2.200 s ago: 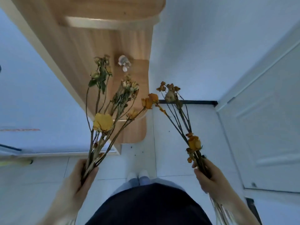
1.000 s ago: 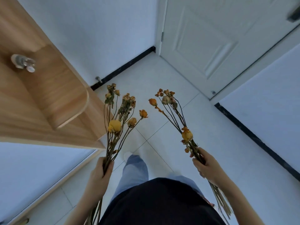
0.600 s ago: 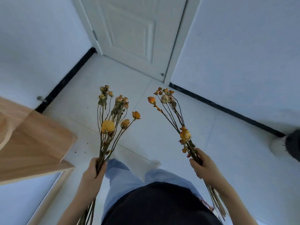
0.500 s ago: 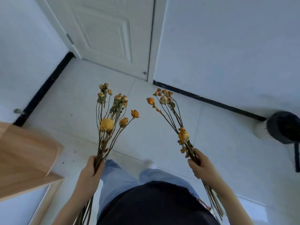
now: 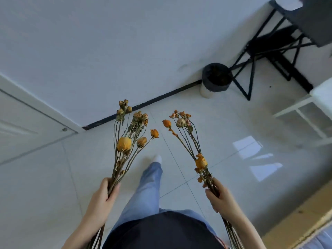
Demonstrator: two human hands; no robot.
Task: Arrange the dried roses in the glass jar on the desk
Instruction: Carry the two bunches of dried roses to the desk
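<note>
The dried roses are in two bunches, both held in the air above the floor, with the heads pointing away from the person. The left bunch of dried roses (image 5: 124, 143) has a big yellow flower in the middle, and the left hand (image 5: 102, 196) wraps fingers and thumb tightly round its stems. The right bunch of dried roses (image 5: 201, 163) leans to the left, and the right hand (image 5: 220, 200) grips its stems with curled fingers. The bunches do not touch. Between them, lower, a leg (image 5: 150, 186) in blue jeans steps on the white tiled floor (image 5: 224, 141). Far right, a dark bin (image 5: 215, 78) stands by the wall, near a table (image 5: 314, 20) with black legs. At left is a white door (image 5: 27, 126).
</note>
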